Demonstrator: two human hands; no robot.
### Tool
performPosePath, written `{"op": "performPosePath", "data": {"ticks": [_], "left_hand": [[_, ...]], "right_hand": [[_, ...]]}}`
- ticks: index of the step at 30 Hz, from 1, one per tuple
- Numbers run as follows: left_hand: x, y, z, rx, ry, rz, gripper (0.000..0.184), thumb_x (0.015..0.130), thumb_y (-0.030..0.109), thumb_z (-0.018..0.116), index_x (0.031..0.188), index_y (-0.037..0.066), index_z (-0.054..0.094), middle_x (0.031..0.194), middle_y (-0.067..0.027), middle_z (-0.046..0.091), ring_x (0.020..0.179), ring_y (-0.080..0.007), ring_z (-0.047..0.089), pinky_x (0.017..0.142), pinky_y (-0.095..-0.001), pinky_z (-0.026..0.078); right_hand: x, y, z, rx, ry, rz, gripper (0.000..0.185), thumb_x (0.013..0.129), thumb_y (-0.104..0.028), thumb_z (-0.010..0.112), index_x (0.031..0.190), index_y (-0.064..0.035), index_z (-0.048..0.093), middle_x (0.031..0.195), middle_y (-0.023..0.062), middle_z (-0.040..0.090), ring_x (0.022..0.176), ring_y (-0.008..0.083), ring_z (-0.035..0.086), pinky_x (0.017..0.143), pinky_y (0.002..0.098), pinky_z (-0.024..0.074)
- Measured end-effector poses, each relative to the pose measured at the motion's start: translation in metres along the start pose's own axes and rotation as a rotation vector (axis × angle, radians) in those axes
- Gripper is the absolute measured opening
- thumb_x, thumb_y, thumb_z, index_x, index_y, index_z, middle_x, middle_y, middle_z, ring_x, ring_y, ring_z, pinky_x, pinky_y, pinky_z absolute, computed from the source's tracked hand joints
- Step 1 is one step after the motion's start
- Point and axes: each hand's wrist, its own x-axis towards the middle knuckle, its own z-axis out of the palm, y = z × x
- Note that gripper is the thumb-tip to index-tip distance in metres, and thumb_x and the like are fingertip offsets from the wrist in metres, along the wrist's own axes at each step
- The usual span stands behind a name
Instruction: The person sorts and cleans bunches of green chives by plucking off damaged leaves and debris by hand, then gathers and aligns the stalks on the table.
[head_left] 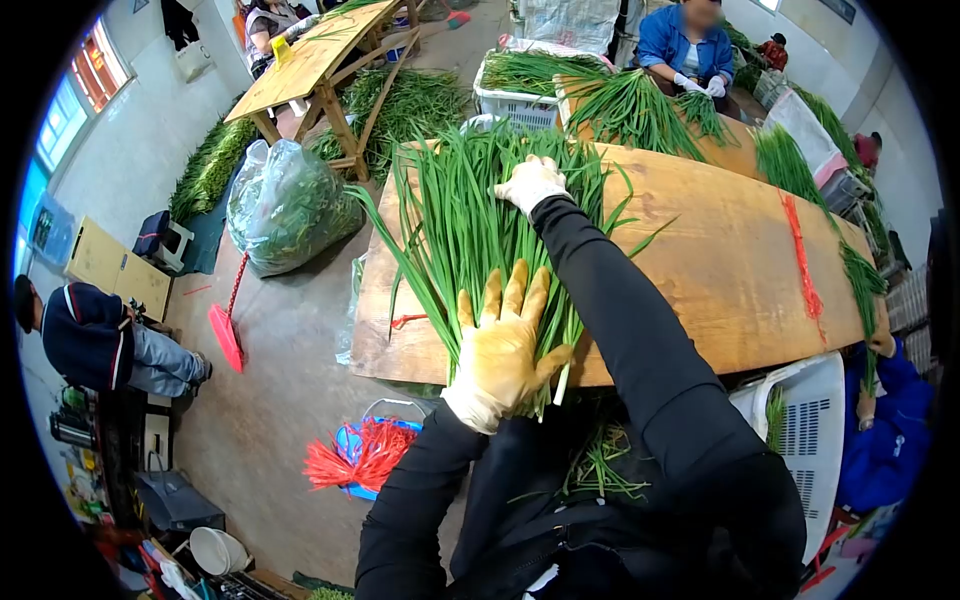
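Note:
A large spread of long green leafy stalks (460,210) lies on the wooden table (700,250), its pale stem ends at the near edge. My left hand (505,345), in a yellowed glove, lies flat on the lower part of the stalks with its fingers spread. Farther up, my right hand (535,185), in a whitish glove, rests on the leaves; its fingers are bent and partly lost among them. A red strip (408,321) shows beside the stalks at the left.
Red ties (800,265) lie on the table's right part. A white crate (805,430) stands at the near right, a blue bucket with red strips (365,455) at the near left. A bulging plastic bag (290,210) sits beyond. Several people are around.

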Motion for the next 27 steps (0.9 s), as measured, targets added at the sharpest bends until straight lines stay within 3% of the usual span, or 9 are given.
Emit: {"op": "performPosePath", "data": {"ticks": [3, 6, 7, 11, 14, 17, 20, 24, 27], "left_hand": [[0.000, 0.000, 0.001, 0.007, 0.003, -0.005, 0.085, 0.073, 0.051, 0.056, 0.139, 0.015, 0.017, 0.141, -0.0133, 0.022, 0.129, -0.0353, 0.023, 0.102, -0.0553, 0.015], [-0.001, -0.002, 0.001, 0.002, 0.010, -0.004, 0.085, 0.073, 0.050, 0.057, 0.139, 0.016, 0.017, 0.141, -0.0130, 0.022, 0.129, -0.0353, 0.022, 0.101, -0.0556, 0.015], [-0.001, -0.001, 0.000, -0.006, 0.012, 0.002, 0.085, 0.073, 0.050, 0.057, 0.139, 0.016, 0.017, 0.141, -0.0129, 0.022, 0.128, -0.0352, 0.023, 0.101, -0.0558, 0.015], [-0.001, -0.001, -0.001, -0.004, 0.007, 0.017, 0.085, 0.072, 0.049, 0.058, 0.139, 0.016, 0.017, 0.142, -0.0125, 0.022, 0.129, -0.0345, 0.023, 0.101, -0.0561, 0.016], [-0.001, -0.002, 0.000, -0.017, 0.005, 0.018, 0.085, 0.072, 0.048, 0.058, 0.139, 0.016, 0.017, 0.142, -0.0124, 0.021, 0.129, -0.0336, 0.023, 0.101, -0.0561, 0.016], [-0.001, -0.001, -0.001, -0.009, 0.007, 0.022, 0.084, 0.072, 0.048, 0.058, 0.139, 0.017, 0.017, 0.142, -0.0113, 0.021, 0.129, -0.0322, 0.023, 0.101, -0.0561, 0.017], [-0.002, -0.001, -0.001, -0.009, 0.007, 0.032, 0.084, 0.073, 0.048, 0.058, 0.139, 0.017, 0.017, 0.142, -0.0104, 0.021, 0.129, -0.0312, 0.024, 0.101, -0.0561, 0.017], [-0.002, -0.003, 0.001, -0.026, 0.025, 0.043, 0.083, 0.073, 0.048, 0.057, 0.139, 0.017, 0.018, 0.142, -0.0098, 0.021, 0.129, -0.0296, 0.025, 0.101, -0.0564, 0.017], [-0.002, -0.003, 0.000, -0.016, 0.023, 0.046, 0.082, 0.073, 0.048, 0.057, 0.139, 0.016, 0.018, 0.142, -0.0098, 0.021, 0.128, -0.0292, 0.026, 0.100, -0.0569, 0.018]], "right_hand": [[0.003, 0.002, 0.003, 0.025, -0.022, -0.026, 0.045, 0.074, -0.043, 0.061, 0.104, -0.0096, 0.062, 0.120, 0.0070, 0.048, 0.119, 0.0287, 0.036, 0.097, 0.0409, 0.0323], [0.020, 0.025, 0.003, 0.224, -0.054, -0.212, 0.040, 0.072, -0.040, 0.062, 0.095, -0.0080, 0.066, 0.102, 0.0120, 0.061, 0.102, 0.0276, 0.054, 0.091, 0.0359, 0.0392], [0.032, 0.036, 0.015, 0.259, 0.067, -0.284, 0.038, 0.072, -0.040, 0.060, 0.092, -0.0081, 0.067, 0.089, 0.0124, 0.064, 0.091, 0.0273, 0.059, 0.085, 0.0345, 0.0433], [0.017, 0.047, -0.013, 0.203, 0.044, -0.272, 0.020, 0.074, -0.039, 0.059, 0.069, -0.0230, 0.071, 0.087, 0.0010, 0.065, 0.083, 0.0232, 0.059, 0.079, 0.0329, 0.0453], [0.005, 0.047, -0.028, 0.036, 0.215, -0.435, 0.022, 0.075, -0.037, 0.060, 0.066, -0.0201, 0.069, 0.084, 0.0026, 0.064, 0.082, 0.0229, 0.058, 0.079, 0.0336, 0.0450], [0.008, 0.037, -0.026, 0.423, 0.267, -0.392, 0.022, 0.076, -0.035, 0.060, 0.066, -0.0174, 0.069, 0.081, 0.0051, 0.064, 0.080, 0.0237, 0.058, 0.077, 0.0333, 0.0452], [0.009, 0.021, -0.029, 0.471, 0.375, -0.262, 0.021, 0.078, -0.027, 0.057, 0.066, -0.0123, 0.068, 0.070, 0.0056, 0.064, 0.075, 0.0220, 0.060, 0.073, 0.0324, 0.0459], [0.034, 0.012, -0.035, 0.662, 0.495, -0.293, 0.024, 0.079, -0.021, 0.053, 0.065, -0.0082, 0.067, 0.075, 0.0100, 0.065, 0.067, 0.0224, 0.062, 0.065, 0.0314, 0.0478], [0.049, 0.006, -0.060, 0.793, 0.486, -0.104, 0.020, 0.087, -0.018, 0.051, 0.077, -0.0019, 0.057, 0.073, 0.0062, 0.063, 0.066, 0.0157, 0.058, 0.065, 0.0295, 0.0464]]}}
